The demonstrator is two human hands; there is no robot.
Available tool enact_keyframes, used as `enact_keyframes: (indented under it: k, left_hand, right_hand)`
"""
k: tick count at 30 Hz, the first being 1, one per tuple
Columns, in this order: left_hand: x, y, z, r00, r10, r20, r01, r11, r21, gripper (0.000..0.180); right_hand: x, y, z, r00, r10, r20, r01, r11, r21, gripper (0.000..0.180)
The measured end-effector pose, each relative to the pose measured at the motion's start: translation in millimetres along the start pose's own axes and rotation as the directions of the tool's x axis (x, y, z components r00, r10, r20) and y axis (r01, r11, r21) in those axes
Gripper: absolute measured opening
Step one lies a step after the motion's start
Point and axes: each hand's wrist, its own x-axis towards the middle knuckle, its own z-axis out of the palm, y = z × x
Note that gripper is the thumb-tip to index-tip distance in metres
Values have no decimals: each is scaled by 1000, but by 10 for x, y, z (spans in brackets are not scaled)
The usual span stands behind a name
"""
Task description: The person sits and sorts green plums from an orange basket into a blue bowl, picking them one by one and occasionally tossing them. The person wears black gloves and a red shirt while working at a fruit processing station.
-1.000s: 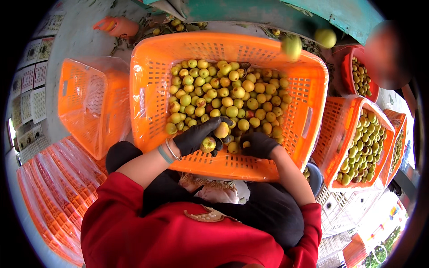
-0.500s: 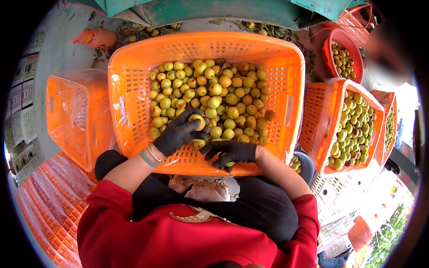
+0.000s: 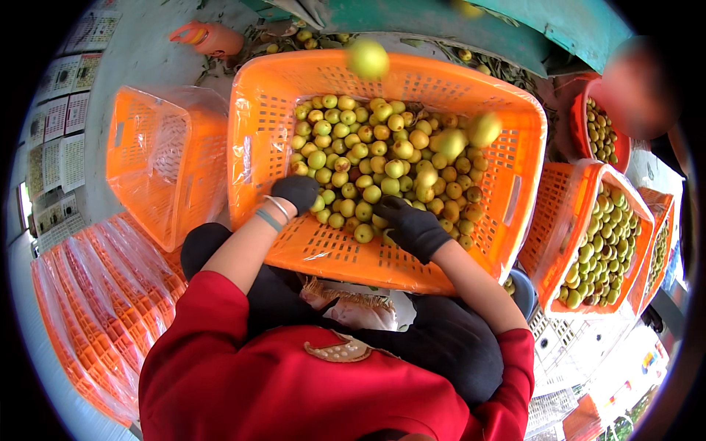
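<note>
Both hands wore black fabric gloves, the left hand [image 3: 298,192] and the right hand [image 3: 412,228] alike. A pale bangle and a teal band circled the left wrist. Red short sleeves filled the lower frame, dark trousers above them, mid-frame.

Small round fruits [image 3: 382,158], yellow-green with some browning, lay heaped in a large orange perforated crate [image 3: 507,187] that sat tilted on the person's lap. The heap filled the far part of the crate, leaving the near slatted floor bare. Several fruits [image 3: 368,59] were blurred in mid-air above it.
</note>
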Motion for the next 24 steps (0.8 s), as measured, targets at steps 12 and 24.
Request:
enact_keyframes:
  k: [12, 24]
  left_hand:
    - [-366, 483, -196, 801, 577, -162, -493, 480, -726, 45]
    - [-413, 554, -397, 919, 336, -208, -314, 303, -900, 38]
  right_hand:
    - [-532, 382, -346, 989, 14, 144, -105, 753, 650, 30]
    - [-524, 485, -249, 949, 236, 209, -284, 927, 244, 28]
